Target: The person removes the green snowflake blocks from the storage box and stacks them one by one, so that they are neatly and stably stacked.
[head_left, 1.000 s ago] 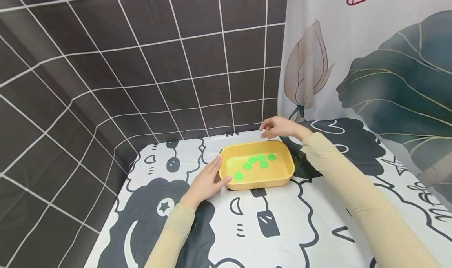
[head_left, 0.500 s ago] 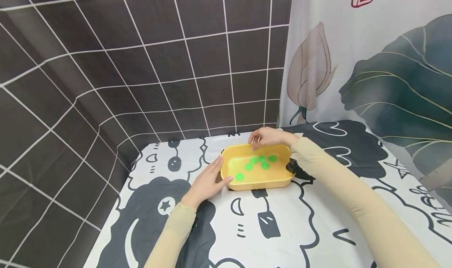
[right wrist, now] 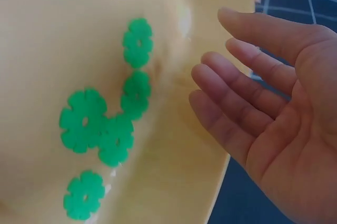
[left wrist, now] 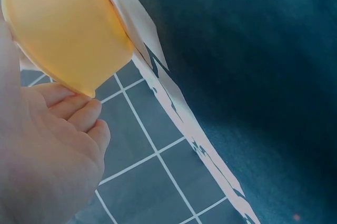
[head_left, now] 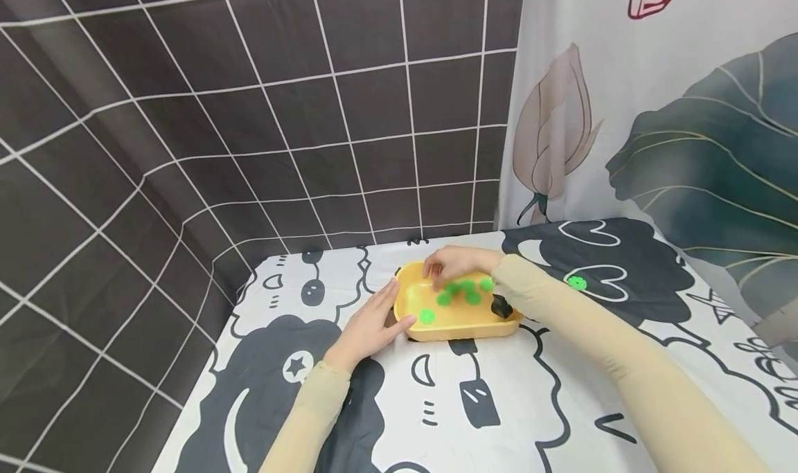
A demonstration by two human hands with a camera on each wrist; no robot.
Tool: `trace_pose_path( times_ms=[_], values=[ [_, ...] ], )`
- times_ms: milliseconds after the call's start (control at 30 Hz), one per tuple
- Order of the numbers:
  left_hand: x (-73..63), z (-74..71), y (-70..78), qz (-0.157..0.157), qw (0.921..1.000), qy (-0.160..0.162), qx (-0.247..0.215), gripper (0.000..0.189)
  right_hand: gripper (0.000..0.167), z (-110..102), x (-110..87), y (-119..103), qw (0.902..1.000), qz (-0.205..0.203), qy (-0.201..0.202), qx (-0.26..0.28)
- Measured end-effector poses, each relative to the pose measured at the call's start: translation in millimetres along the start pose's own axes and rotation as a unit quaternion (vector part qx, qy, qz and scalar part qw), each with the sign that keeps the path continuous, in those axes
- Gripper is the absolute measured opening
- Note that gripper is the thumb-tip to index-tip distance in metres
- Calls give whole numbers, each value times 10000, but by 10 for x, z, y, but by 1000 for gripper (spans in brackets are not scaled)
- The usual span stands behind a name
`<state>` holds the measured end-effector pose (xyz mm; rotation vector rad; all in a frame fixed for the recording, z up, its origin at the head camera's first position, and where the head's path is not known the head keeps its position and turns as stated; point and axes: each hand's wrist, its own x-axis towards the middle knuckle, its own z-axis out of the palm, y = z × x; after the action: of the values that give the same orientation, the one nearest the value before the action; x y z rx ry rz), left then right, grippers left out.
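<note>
A yellow tray stands on the patterned cloth, with several green slotted flower-shaped discs lying flat inside. At the tray's left end, my left hand touches the rim with fairly straight fingers, the thumb at the near corner. The left wrist view shows these fingertips against the tray's edge. My right hand reaches over the far side of the tray, above the discs. Its fingers are loosely bent, and the right wrist view shows nothing between them. One loose green disc lies on the cloth right of the tray.
The black-and-white cartoon cloth covers the table. A dark gridded curtain hangs close behind the tray, and a white leaf-print curtain stands at the right. A black wrist strap shows beneath the right sleeve.
My right hand has moved left and toward me, from beyond the tray to over its inside. The loose disc on the cloth has come into view beside the right sleeve. The left hand stays put.
</note>
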<state>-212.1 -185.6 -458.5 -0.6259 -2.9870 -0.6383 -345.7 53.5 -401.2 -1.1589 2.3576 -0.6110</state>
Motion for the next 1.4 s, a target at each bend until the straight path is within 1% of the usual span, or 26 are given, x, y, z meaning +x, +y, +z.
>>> trace_pose_path(
  times_ms=[100,200,333,400,567,700,833,967,1100,1233,1400],
  values=[
    [-13,18,-3,-5,10000,-9,-35,90,34,91,63,-20,9996,-19,-273,-53],
    [-11,26,3,-8,10000,-33,-29,89,36,150,99,-38,9988,-8,-450,-188],
    [0,19,9,-3,10000,-30,-28,88,37,172,122,-76,9979,82,-559,-322],
    [1,15,4,-10,10000,-7,-16,87,39,176,133,-100,9976,107,-620,-283],
    [5,-5,-8,18,10000,-2,28,87,42,191,200,-147,9967,14,-795,-184],
    [12,1,-13,44,10000,-21,22,88,39,243,279,-154,9956,-131,-860,-360],
    [11,23,-19,86,9999,49,47,89,35,324,362,-161,9927,-273,-1049,-528],
    [-1,24,6,106,9999,67,68,89,33,399,401,-171,9916,-320,-1156,-483],
    [-3,21,26,86,9999,35,67,88,31,454,410,-182,9916,-296,-1216,-318],
    [7,18,17,103,9999,61,75,87,26,488,416,-194,9911,-248,-1295,-186],
    [8,27,-4,138,9998,118,51,87,21,509,416,-200,9906,-173,-1349,-168]
  ],
)
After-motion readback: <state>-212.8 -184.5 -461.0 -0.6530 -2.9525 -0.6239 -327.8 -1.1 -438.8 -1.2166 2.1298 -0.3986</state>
